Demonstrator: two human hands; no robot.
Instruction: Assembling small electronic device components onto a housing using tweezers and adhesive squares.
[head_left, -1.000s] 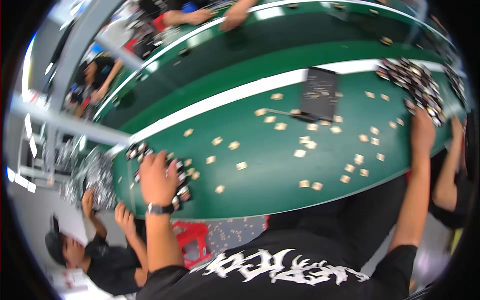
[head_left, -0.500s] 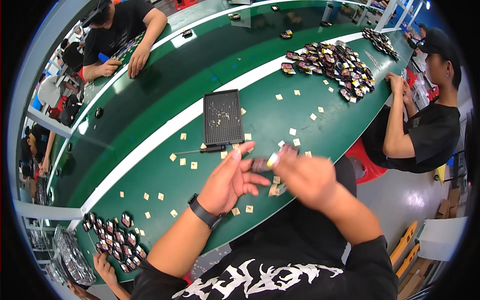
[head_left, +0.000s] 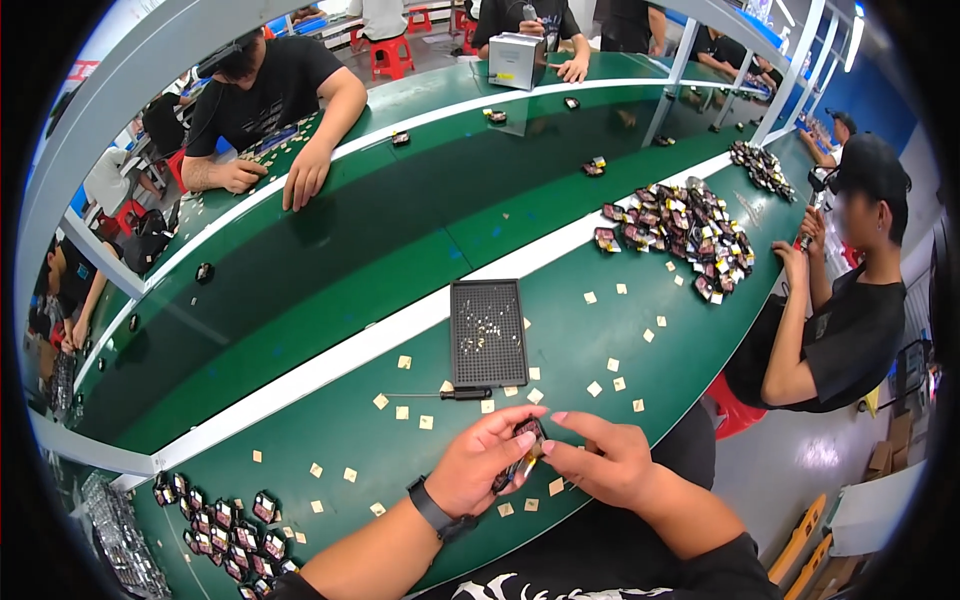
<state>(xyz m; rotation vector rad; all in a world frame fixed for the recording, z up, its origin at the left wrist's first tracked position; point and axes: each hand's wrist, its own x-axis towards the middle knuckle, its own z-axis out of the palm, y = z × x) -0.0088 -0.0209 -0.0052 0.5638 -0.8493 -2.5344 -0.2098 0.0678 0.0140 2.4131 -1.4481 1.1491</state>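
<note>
In my left hand point(head_left: 478, 468), the fingers and thumb are closed round a small black-cased module point(head_left: 522, 455) with a dark reddish face and a pale label; part of it is hidden by the fingers. My right hand point(head_left: 612, 462) is just right of it, with thumb and forefinger apart and their tips close to the module's edge. Beyond both hands, a screwdriver point(head_left: 462, 394) with a black handle lies along the near side of a black gridded tray point(head_left: 460, 330), which holds tiny metallic bits. Beige square pieces point(head_left: 426, 422) are scattered around on the green tabletop point(head_left: 330, 400).
Similar modules form a large heap point(head_left: 680, 235) at far right and a smaller group point(head_left: 225, 535) at near left. A white rail point(head_left: 330, 368) divides the table from a dark green conveyor belt point(head_left: 380, 240). Co-workers sit across the belt and on my right.
The module has passed from my blurred right hand into my left, whose fingers were open before and are now closed round it. My view has tilted up, so the table appears lower.
</note>
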